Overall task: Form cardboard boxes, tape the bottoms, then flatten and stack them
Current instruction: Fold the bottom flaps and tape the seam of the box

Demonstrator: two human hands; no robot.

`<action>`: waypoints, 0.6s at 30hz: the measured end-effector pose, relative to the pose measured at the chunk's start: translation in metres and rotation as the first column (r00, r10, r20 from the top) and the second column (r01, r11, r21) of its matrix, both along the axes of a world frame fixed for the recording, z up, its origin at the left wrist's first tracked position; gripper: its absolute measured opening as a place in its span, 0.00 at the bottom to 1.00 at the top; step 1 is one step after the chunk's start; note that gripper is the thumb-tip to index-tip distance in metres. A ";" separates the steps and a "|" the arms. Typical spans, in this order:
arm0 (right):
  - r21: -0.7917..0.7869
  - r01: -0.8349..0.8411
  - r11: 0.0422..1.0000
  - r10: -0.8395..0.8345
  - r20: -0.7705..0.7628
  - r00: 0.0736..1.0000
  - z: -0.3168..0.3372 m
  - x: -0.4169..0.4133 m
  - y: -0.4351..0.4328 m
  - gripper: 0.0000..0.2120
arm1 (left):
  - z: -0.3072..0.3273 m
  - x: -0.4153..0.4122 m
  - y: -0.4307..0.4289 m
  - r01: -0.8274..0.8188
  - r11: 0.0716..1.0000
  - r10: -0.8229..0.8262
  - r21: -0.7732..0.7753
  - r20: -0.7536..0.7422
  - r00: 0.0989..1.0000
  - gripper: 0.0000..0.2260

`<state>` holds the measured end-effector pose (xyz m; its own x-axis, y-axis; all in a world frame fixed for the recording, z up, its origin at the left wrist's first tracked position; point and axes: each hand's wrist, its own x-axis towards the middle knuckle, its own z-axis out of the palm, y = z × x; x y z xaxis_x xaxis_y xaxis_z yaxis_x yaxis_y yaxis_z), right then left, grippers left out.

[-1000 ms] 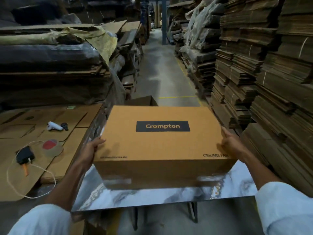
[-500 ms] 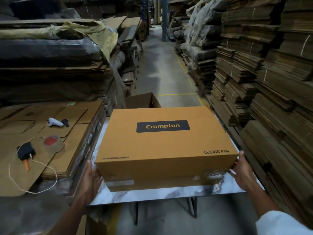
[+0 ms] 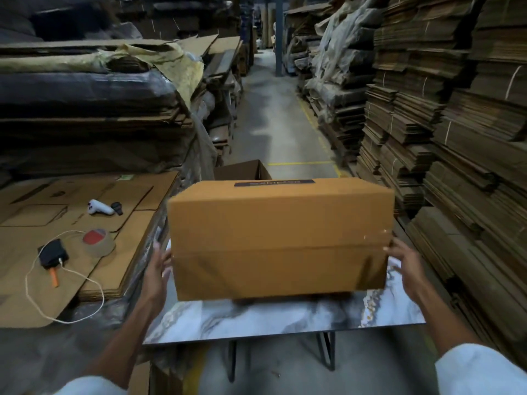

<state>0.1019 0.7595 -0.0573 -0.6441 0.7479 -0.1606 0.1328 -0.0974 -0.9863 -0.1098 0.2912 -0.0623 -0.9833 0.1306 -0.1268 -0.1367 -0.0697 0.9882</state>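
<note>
While facing down the warehouse aisle, steadied a closed cardboard box (image 3: 281, 238) from both ends over the marble-patterned table (image 3: 256, 320). Had it tipped so that a plain face with a flap seam looked at the camera and the dark label strip (image 3: 275, 183) lay on top. Could not see inside, all flaps being shut. Kept the left hand (image 3: 158, 266) against the box's left end, fingers straight and spread, blurred. Set the right hand (image 3: 405, 260) at the box's lower right corner, fingers extended, tips touching the cardboard.

Noted just behind the box an open brown carton (image 3: 242, 170), interior dark, contents not to be told. Noted left of the box a stack of flat cardboard sheets (image 3: 137, 252) bearing a tape roll (image 3: 98, 243), a white handheld device (image 3: 99, 208) and a black pouch (image 3: 52, 253) with a white cord (image 3: 31, 292).
</note>
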 end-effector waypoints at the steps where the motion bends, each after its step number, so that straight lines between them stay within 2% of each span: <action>1: 0.028 -0.028 0.999 0.028 -0.014 1.000 0.013 -0.005 0.007 0.20 | 0.011 -0.009 0.000 -0.001 1.000 0.001 0.020 -0.021 1.000 0.47; 3: 0.068 -0.072 0.995 0.073 -0.016 0.997 0.029 -0.020 0.029 0.27 | 0.032 -0.025 0.004 0.042 0.998 -0.041 0.054 -0.013 0.999 0.43; 5: 0.052 -0.074 0.996 0.077 -0.046 0.996 0.033 -0.036 0.062 0.37 | 0.064 -0.028 0.015 0.052 0.998 -0.052 0.020 -0.030 0.998 0.32; 7: 0.042 -0.090 0.995 0.091 -0.029 0.995 0.049 -0.046 0.073 0.41 | 0.083 -0.030 0.026 0.076 0.996 -0.079 -0.038 -0.072 0.994 0.30; 10: 0.073 -0.081 0.994 0.077 0.056 0.995 0.074 -0.047 0.057 0.34 | 0.090 -0.039 0.035 0.110 0.988 -0.112 -0.109 -0.012 0.994 0.32; 13: 0.170 -0.103 0.980 0.069 0.194 0.979 0.073 -0.049 0.048 0.34 | 0.087 -0.053 0.034 0.105 0.987 -0.101 -0.124 0.042 0.994 0.33; 15: 0.245 -0.103 0.964 0.038 0.259 0.965 0.076 -0.054 0.043 0.28 | 0.078 -0.069 0.032 0.106 0.981 -0.097 -0.164 0.061 0.993 0.36; 18: 0.345 -0.171 0.923 0.039 0.360 0.932 0.078 -0.063 0.041 0.22 | 0.084 -0.070 0.033 0.082 0.964 -0.063 -0.253 0.083 0.995 0.31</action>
<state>0.0392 0.8009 0.0209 -0.6775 0.7268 -0.1125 0.4547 0.2938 -0.8408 -0.1799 0.3242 0.0215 -0.9590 0.1550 -0.2372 -0.2053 0.1971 0.9586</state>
